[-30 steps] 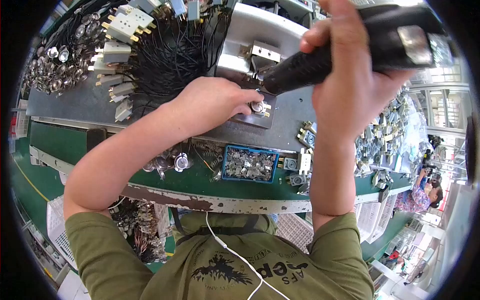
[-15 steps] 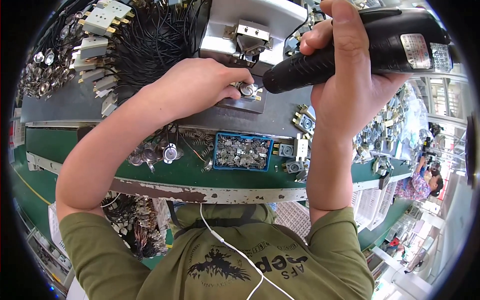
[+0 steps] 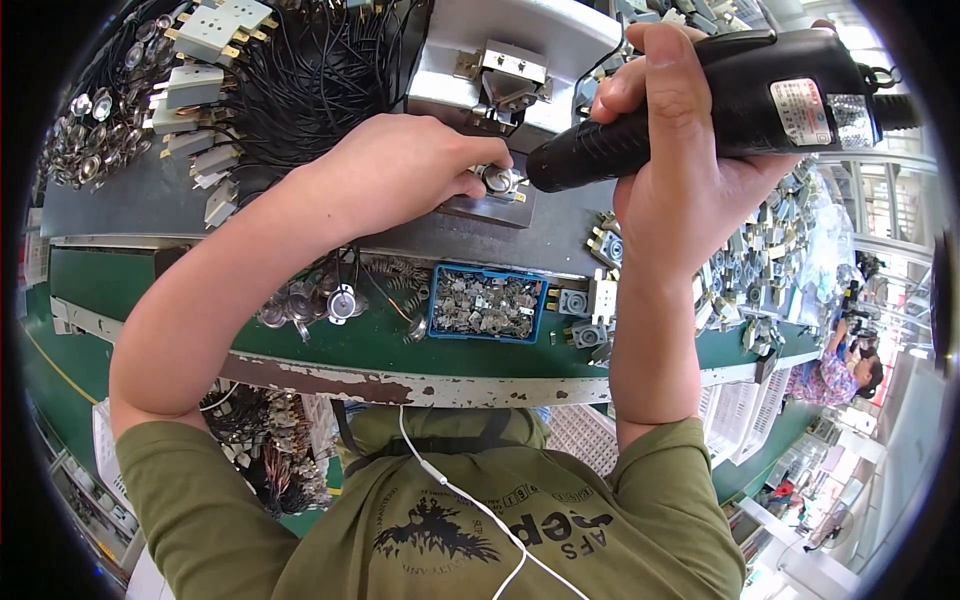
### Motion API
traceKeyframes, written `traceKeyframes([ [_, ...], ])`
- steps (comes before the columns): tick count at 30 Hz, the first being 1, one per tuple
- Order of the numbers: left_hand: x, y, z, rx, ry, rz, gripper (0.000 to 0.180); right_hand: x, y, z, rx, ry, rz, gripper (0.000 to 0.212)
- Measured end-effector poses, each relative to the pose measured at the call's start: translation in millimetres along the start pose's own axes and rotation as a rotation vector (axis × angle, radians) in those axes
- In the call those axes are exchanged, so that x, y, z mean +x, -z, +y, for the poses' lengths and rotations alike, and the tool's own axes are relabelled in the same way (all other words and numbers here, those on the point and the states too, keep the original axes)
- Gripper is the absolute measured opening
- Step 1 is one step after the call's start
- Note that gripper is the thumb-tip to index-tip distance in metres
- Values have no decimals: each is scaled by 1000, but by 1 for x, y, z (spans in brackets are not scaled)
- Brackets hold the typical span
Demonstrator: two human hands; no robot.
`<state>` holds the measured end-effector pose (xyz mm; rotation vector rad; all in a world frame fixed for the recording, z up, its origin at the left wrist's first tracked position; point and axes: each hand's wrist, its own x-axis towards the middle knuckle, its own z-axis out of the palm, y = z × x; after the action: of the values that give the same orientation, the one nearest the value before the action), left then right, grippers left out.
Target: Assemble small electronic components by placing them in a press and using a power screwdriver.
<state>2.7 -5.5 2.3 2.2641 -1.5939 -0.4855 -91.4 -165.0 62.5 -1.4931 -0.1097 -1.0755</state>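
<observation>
My left hand pinches a small round metal part with thumb and forefinger. The part sits on a flat metal block on the grey bench top, and a brass-coloured tab shows beside it. My right hand is wrapped round a black electric screwdriver, thumb stretched along its body. The screwdriver lies almost level, its nose pointing left, close to the right side of the round part. Whether its bit touches the part I cannot make out.
Behind the block stands a metal fixture. A blue tray of small metal pieces lies nearer me. Black wires and white switch blocks are heaped at left, more switch parts at right. Another person sits far right.
The screwdriver and my right hand have shifted slightly left and tilted a little, so the cord end now shows. My left hand keeps its pinch on the round part.
</observation>
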Motion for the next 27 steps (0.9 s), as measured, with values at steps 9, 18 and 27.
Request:
traceKeyframes([
  [9,0,0,2,23,-32,-1,29,-11,-6,-20,-157,-125,-49,13],
  [18,0,-2,0,70,-69,65,27,-11,0,0,-164,-32,-78,15],
  [27,-9,-15,-4,187,-127,177,29,-14,-2,2,-171,105,-166,18],
])
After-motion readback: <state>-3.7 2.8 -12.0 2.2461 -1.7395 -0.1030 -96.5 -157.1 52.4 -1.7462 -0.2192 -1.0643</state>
